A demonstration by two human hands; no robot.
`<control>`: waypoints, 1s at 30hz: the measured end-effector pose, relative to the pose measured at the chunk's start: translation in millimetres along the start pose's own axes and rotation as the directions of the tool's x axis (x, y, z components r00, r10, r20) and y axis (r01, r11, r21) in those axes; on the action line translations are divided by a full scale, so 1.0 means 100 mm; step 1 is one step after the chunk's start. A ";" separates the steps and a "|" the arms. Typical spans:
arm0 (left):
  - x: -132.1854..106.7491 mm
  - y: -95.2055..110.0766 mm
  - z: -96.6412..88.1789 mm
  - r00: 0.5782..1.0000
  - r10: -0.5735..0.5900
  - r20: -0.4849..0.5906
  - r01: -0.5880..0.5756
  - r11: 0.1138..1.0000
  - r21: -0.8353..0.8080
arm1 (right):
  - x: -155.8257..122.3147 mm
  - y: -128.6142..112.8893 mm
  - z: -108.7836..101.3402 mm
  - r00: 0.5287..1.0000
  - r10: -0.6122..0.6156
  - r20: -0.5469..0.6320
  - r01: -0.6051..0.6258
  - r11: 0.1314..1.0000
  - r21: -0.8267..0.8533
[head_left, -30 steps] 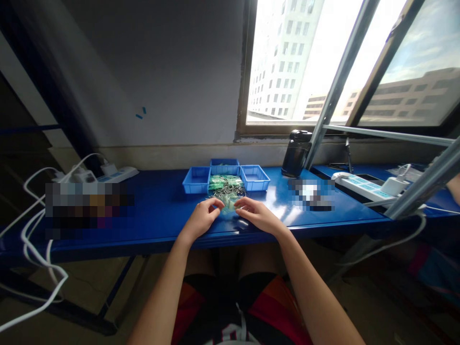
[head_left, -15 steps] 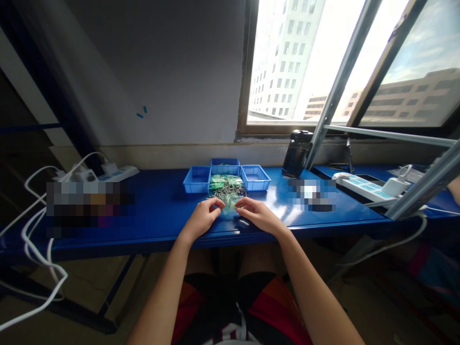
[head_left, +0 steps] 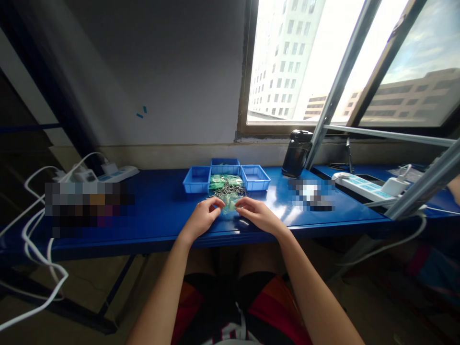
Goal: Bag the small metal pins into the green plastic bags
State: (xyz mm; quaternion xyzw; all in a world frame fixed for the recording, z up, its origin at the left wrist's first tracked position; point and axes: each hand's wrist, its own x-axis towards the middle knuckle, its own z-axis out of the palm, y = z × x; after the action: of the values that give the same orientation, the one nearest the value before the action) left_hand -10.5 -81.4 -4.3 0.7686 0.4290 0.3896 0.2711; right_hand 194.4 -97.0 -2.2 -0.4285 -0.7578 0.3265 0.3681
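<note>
Both my hands rest on the blue workbench [head_left: 151, 211] just in front of me. My left hand [head_left: 203, 216] and my right hand [head_left: 257, 213] pinch a small clear green bag [head_left: 229, 204] between their fingertips, one at each side. Just beyond the bag lies a heap of small metal pins on green bags [head_left: 226, 186]. Behind the heap stand three shallow blue trays: left [head_left: 196, 180], middle [head_left: 224, 166] and right [head_left: 255, 178].
A black jug [head_left: 296, 153] stands at the back right by the window sill. White power strips lie at the right [head_left: 362, 186] and back left [head_left: 117, 173], with white cables [head_left: 32, 239] hanging at the left. Slanted metal bars [head_left: 338, 81] cross the window.
</note>
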 end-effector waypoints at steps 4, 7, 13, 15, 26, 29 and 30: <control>0.00 0.01 0.00 1.000 -0.013 -0.009 0.012 1.000 -0.015 | 0.01 0.03 0.01 1.000 0.000 -0.021 0.000 1.000 0.026; 0.00 0.02 0.00 1.000 -0.015 -0.013 0.015 1.000 -0.027 | 0.02 0.05 0.01 0.999 0.002 -0.037 0.000 0.999 0.043; 0.01 -0.03 0.01 1.000 -0.016 -0.005 0.016 1.000 -0.018 | 0.03 0.08 0.01 0.999 -0.001 -0.033 0.003 0.999 0.038; 0.01 -0.04 0.01 1.000 -0.017 -0.007 0.017 1.000 -0.019 | 0.02 0.08 0.01 1.000 -0.001 -0.029 0.002 0.999 0.039; 0.01 -0.04 0.02 1.000 -0.002 -0.007 0.002 0.999 -0.038 | 0.01 0.04 0.01 1.000 0.000 -0.023 0.001 1.000 0.031; 0.01 -0.04 0.01 1.000 -0.002 0.003 0.002 0.999 -0.042 | 0.01 0.05 0.01 1.000 0.002 -0.025 -0.001 0.999 0.032; 0.01 -0.04 0.01 1.000 -0.002 0.005 0.002 0.999 -0.045 | 0.01 0.05 0.01 1.000 0.002 -0.028 -0.001 0.999 0.032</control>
State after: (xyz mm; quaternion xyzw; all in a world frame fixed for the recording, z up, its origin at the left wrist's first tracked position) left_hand -11.0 -78.6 -7.5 0.7629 0.4202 0.3968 0.2897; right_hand 195.6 -94.5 -6.6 -0.4277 -0.7470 0.3328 0.3851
